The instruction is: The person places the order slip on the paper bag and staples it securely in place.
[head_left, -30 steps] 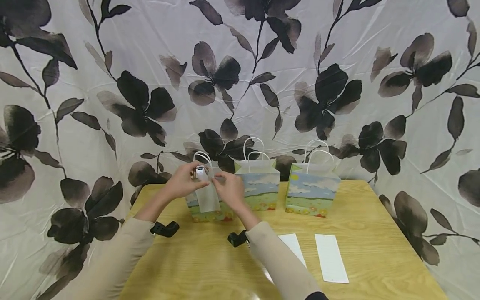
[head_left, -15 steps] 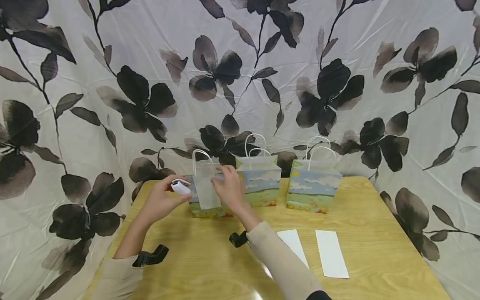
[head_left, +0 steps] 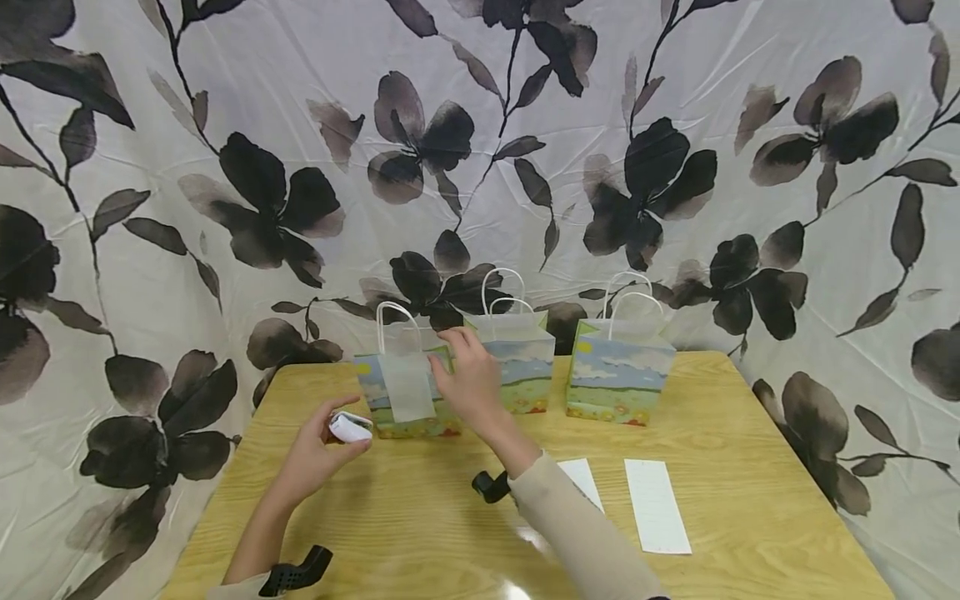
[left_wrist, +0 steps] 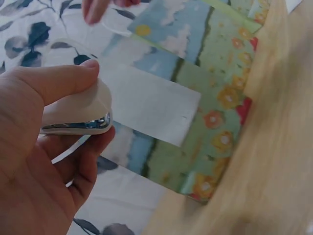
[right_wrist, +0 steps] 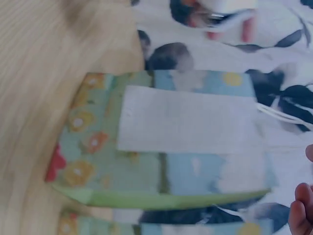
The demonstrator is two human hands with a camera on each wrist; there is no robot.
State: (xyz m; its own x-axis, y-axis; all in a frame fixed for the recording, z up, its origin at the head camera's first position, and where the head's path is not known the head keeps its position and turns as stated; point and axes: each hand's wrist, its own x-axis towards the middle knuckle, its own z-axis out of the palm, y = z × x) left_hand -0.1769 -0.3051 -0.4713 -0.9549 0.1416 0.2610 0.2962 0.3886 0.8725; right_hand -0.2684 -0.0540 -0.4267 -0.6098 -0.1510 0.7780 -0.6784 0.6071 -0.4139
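Observation:
My left hand grips a small white stapler between thumb and fingers, over the table left of the leftmost paper bag. That gift bag, printed with sky, meadow and flowers, stands upright with white handles. A white paper strip lies flat against its front, its upper end at the bag's top edge. My right hand is by the bag's upper right side, fingers loosely bent with nothing between them. In the right wrist view only its fingertips show, apart from the strip.
Two matching bags, a middle one and a right one, stand along the back of the wooden table. Two more white strips lie at the front right, one fully visible, the other partly under my right sleeve. A floral cloth hangs behind.
My left hand has drawn the stapler away from the bag's top, down and to the left. The right hand has let go of the strip, which stays on the bag.

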